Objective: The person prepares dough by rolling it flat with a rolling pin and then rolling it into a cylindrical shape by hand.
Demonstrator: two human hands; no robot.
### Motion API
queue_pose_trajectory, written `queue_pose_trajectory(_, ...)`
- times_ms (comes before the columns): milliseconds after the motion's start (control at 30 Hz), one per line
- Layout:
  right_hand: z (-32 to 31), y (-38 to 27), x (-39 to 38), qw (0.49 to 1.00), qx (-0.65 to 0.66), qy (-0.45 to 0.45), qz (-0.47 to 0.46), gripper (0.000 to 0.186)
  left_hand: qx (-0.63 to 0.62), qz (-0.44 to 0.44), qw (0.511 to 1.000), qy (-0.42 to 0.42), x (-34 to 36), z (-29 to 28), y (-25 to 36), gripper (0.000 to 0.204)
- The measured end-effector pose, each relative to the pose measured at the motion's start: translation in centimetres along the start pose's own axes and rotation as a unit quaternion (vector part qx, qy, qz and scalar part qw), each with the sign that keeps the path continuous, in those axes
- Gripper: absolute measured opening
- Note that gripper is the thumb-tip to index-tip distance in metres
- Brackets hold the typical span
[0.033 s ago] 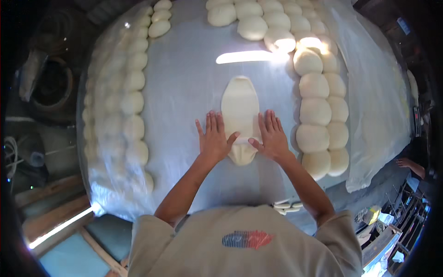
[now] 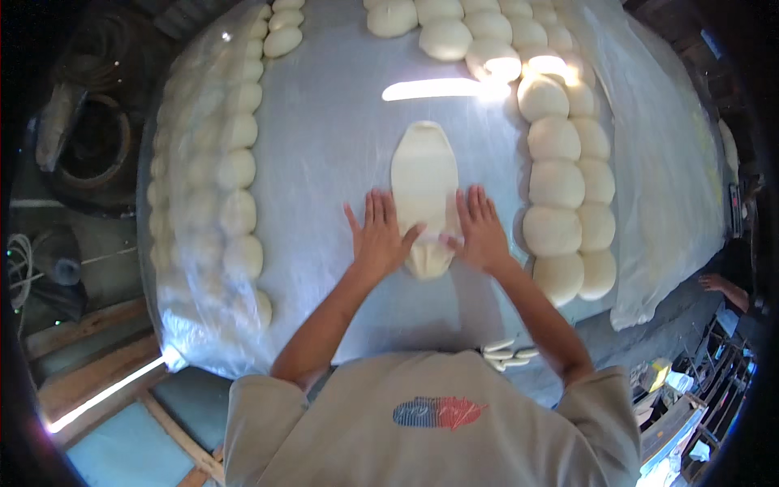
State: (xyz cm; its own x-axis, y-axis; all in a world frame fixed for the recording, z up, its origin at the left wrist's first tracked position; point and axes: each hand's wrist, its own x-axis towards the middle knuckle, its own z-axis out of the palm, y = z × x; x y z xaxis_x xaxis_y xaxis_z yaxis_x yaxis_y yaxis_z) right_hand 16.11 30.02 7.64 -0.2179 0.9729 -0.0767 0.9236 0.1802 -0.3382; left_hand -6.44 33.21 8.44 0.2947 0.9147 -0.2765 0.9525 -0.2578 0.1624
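Note:
A long, flattened oval sheet of dough [image 2: 424, 170] lies lengthwise before me on the metal-looking table [image 2: 324, 138]. Its near end is thicker and bunched into a rounded, folded lump. Flat along the left side of the sheet is my left hand [image 2: 380, 239], fingers stretched forward and thumb reaching onto the dough at the fold. My right hand [image 2: 483, 235] mirrors it on the right side, open, with its thumb slightly blurred at the dough's edge by the same fold. Neither hand grasps anything.
Round dough balls [image 2: 557, 180] stand in rows on the right and far side. More dough balls [image 2: 238, 170] line the left, partly under clear plastic sheeting [image 2: 203, 325]. Another plastic sheet [image 2: 657, 162] covers the right edge. Someone else's hand [image 2: 714, 282] shows at far right.
The whole view has shifted slightly, so table and dough sit a little higher in the picture. Both hands stay beside the dough with thumbs at its folded end.

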Motion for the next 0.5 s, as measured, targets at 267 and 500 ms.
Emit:
queue_pose_trajectory(267, 3.7, -1.6, -1.7, 0.994, -0.091, 0.065, 0.017, 0.09, -0.042, -0.062, 0.984, 0.164, -1.6, 1.8, 1.3, 0.086)
queue_pose_trajectory(500, 4.7, -7.9, -20.4, 0.998, -0.037, 0.04, -0.027, 0.071, -0.029, -0.018, 0.996, 0.079, -23.4, 8.0, 2.6, 0.073)
